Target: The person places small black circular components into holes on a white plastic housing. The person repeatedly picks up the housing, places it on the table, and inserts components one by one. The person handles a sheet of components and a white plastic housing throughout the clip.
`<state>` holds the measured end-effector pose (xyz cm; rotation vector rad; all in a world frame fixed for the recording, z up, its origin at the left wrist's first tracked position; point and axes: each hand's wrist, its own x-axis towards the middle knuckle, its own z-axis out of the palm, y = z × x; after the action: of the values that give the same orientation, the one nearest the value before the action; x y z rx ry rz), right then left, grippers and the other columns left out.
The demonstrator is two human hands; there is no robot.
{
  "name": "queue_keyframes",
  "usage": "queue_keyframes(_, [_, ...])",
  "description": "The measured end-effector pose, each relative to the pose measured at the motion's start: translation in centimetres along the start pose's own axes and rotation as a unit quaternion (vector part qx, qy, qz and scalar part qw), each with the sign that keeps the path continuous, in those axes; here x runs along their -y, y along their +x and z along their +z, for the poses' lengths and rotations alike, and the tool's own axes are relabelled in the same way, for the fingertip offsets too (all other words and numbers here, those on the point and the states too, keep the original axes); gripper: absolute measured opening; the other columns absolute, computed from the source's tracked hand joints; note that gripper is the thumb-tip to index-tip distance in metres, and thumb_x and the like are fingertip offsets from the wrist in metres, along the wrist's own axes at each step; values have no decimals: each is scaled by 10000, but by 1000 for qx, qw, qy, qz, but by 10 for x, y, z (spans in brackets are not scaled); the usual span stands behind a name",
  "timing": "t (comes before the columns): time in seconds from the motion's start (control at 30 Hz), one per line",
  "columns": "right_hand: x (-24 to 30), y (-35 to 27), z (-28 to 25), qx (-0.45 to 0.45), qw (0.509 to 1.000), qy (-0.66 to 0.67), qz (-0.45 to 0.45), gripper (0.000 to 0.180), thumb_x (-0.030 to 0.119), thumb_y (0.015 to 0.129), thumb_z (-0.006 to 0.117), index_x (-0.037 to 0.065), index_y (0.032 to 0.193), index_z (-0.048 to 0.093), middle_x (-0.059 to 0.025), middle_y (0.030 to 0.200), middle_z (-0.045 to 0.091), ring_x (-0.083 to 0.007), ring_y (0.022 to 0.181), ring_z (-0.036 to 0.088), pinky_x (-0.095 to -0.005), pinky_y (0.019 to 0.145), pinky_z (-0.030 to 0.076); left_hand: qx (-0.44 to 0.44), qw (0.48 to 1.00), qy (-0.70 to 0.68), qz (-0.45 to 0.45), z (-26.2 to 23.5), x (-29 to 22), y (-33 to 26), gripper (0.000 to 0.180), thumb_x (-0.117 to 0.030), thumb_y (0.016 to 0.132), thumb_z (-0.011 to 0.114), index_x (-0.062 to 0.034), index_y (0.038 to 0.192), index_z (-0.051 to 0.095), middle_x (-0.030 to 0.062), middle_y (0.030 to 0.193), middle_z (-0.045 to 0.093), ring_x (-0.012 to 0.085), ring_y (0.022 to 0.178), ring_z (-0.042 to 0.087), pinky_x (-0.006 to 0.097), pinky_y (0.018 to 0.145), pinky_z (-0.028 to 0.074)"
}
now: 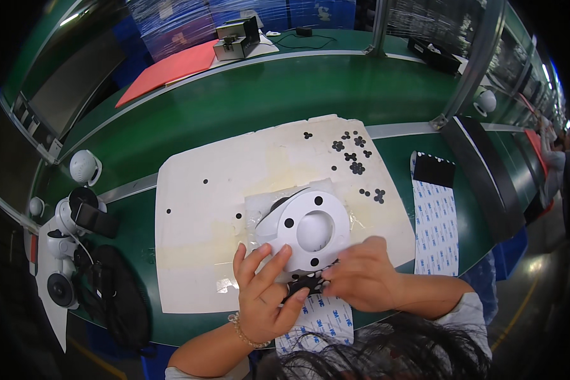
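My left hand (pixel 263 297) has its fingers spread at the near edge of the white ring (pixel 338 229), thumb against a black sheet (pixel 305 285); how firmly they grip I can't tell. My right hand (pixel 364 275) bunches its fingers at the sheet's right edge, whatever they pinch hidden. The ring lies on a pale pad (pixel 253 206) over the board (pixel 196 244).

White ring (pixel 340 221) with black dots (pixel 289 223), blue-patterned white strip (pixel 329 320), green bench (pixel 130 218)
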<state>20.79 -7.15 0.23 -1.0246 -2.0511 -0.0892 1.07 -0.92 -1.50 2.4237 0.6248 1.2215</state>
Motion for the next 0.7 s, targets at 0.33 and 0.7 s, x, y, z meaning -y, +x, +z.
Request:
queue_keyframes(0.33, [-22,8,-10,-3,965,120,234,99,166,843,540,71,869,545,-136,1263,411,-357,1210,291,-442,1007,210,4,999,32,12,1,2,-2,234,-196,716,652,-80,616,476,136,1203,520,326,1172,380,515,1013,134])
queue_keyframes(0.7, [-21,10,-11,7,967,95,236,77,153,839,538,79,855,548,-128,1255,422,-344,1203,299,-435,997,225,11,999,50,11,0,1,-2,206,-196,708,660,-83,630,506,120,1207,520,302,1182,376,513,1012,135])
